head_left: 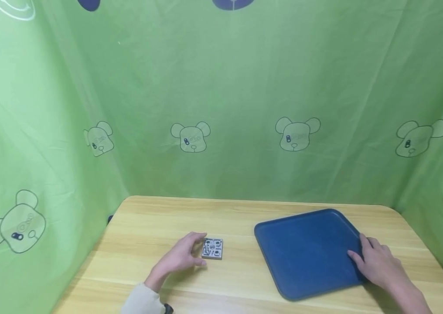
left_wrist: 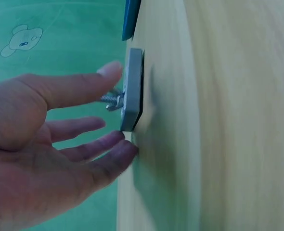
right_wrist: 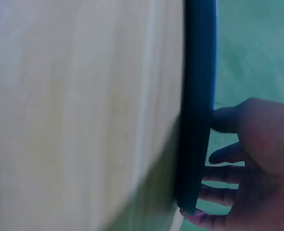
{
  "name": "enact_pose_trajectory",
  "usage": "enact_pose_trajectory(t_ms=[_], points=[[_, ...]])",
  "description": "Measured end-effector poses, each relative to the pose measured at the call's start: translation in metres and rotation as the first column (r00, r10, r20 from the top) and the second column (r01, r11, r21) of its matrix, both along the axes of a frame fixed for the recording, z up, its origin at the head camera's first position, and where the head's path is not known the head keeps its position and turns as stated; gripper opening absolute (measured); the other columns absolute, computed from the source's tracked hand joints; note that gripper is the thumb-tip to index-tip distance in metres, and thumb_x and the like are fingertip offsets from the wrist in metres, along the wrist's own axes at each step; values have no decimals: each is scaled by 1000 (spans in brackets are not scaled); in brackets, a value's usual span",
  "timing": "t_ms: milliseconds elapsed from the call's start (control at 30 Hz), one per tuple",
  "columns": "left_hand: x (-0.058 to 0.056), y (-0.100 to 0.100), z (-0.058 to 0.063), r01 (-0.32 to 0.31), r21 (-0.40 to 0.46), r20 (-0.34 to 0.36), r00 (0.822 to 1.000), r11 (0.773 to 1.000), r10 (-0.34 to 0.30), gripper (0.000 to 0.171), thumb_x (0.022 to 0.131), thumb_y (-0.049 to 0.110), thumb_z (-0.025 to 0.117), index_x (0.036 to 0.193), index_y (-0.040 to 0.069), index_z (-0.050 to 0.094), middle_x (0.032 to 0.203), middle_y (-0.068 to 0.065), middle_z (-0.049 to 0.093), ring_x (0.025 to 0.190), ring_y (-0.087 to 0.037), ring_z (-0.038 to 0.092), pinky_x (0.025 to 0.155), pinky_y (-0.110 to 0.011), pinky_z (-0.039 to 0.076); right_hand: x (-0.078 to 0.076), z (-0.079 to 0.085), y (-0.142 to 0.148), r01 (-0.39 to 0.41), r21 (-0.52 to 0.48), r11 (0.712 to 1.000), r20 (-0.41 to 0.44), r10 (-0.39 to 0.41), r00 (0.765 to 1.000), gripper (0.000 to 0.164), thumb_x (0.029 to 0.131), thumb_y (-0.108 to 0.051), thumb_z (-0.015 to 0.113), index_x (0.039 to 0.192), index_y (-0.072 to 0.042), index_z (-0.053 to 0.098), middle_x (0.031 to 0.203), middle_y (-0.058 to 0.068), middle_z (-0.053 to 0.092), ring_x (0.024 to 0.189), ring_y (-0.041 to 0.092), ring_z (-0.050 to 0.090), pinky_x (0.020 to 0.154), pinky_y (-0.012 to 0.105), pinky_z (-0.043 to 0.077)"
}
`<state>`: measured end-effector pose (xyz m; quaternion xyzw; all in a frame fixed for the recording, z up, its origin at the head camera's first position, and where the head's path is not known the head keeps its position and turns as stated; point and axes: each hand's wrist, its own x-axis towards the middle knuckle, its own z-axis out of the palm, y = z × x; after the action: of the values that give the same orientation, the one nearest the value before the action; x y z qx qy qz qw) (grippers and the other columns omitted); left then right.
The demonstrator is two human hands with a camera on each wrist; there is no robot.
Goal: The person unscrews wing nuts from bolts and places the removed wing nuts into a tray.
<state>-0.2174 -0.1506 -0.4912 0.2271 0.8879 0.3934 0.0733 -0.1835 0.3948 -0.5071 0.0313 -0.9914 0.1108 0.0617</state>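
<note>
A small square grey plate (head_left: pixel 212 248) with metal fittings on its top lies flat on the table, left of the tray. In the left wrist view a threaded screw (left_wrist: pixel 111 99) stands up from its face. My left hand (head_left: pixel 184 254) reaches around the plate's left side, thumb and fingers spread apart, fingertips close to its edges. The large blue tray (head_left: pixel 308 253) rests at an angle on the right. My right hand (head_left: pixel 380 263) lies on its right edge, with fairly straight fingers at the rim (right_wrist: pixel 197 96) and the thumb over the inside.
The light wooden table (head_left: pixel 158 213) has rounded far corners. A green curtain (head_left: pixel 241 174) printed with bear heads hangs behind it and along both sides. A strip of wood separates the plate from the tray.
</note>
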Motion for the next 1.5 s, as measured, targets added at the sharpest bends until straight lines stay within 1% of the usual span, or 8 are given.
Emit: enact_pose_trajectory(t_ms=[233, 467, 700, 800, 900, 1067, 1267, 1500], points=[[-6, 11, -6, -24, 30, 4, 1000, 999, 24, 83, 69, -3, 87, 142, -10, 50, 140, -25, 55, 125, -45, 55, 111, -59, 48, 3, -2, 4, 19, 19, 1000, -23, -19, 1000, 59, 96, -11, 60, 134, 28, 37, 123, 50, 42, 103, 71, 45, 75, 81, 49], [-13, 18, -13, -56, 9, -22, 998, 998, 56, 79, 65, -12, 84, 138, -10, 54, 131, -21, 60, 117, -39, 60, 107, -56, 52, 5, -1, 4, 26, 23, 999, -23, -26, 999, 52, 94, -5, 60, 129, 29, 40, 115, 50, 42, 97, 70, 47, 72, 79, 51], [-16, 20, -13, -64, -13, -51, 997, 998, 64, 70, 64, -10, 86, 130, -9, 61, 120, -15, 63, 106, -31, 62, 100, -52, 57, 6, 2, 8, 25, 25, 999, -2, -25, 1000, 53, 91, -2, 60, 130, 28, 40, 113, 48, 45, 96, 67, 50, 73, 77, 52], [-17, 19, -14, -54, -4, -58, 997, 999, 53, 67, 62, -10, 86, 126, -8, 65, 115, -12, 64, 103, -29, 61, 98, -52, 57, 6, 3, 10, 10, 27, 1000, -26, -9, 1000, 46, 89, -1, 63, 125, 26, 49, 102, 40, 52, 86, 59, 57, 67, 72, 56], [-18, 16, -16, -45, 15, -53, 998, 999, 46, 66, 59, -10, 87, 122, -7, 67, 113, -11, 64, 101, -28, 60, 97, -52, 57, 7, 6, 12, -4, 26, 1000, -52, 5, 999, 30, 86, 1, 67, 109, 18, 61, 86, 25, 56, 72, 44, 61, 57, 64, 57], [-17, 11, -19, -29, 53, -29, 999, 998, 31, 66, 56, -10, 88, 118, -3, 67, 115, -12, 65, 104, -30, 62, 100, -56, 56, 7, 10, 12, 23, -8, 1000, -10, -23, 1000, 3, 85, 4, 63, 87, 3, 65, 76, 13, 59, 66, 35, 62, 52, 58, 55], [-14, 5, -19, -32, 136, 70, 997, 990, 22, 69, 59, -13, 87, 123, -3, 63, 124, -17, 65, 117, -40, 63, 107, -55, 52, 4, 13, 7, 50, -38, 998, 71, -48, 996, 11, 85, 4, 58, 88, 1, 68, 78, 14, 65, 68, 34, 63, 53, 57, 55], [-9, -2, -15, -14, 222, 197, 980, 975, -30, 70, 63, -15, 84, 128, -1, 61, 130, -19, 64, 124, -42, 60, 107, -49, 53, 1, 11, 0, 2, -50, 999, 51, 1, 999, 11, 84, 2, 61, 91, 3, 68, 81, 19, 67, 71, 40, 65, 56, 61, 56]])
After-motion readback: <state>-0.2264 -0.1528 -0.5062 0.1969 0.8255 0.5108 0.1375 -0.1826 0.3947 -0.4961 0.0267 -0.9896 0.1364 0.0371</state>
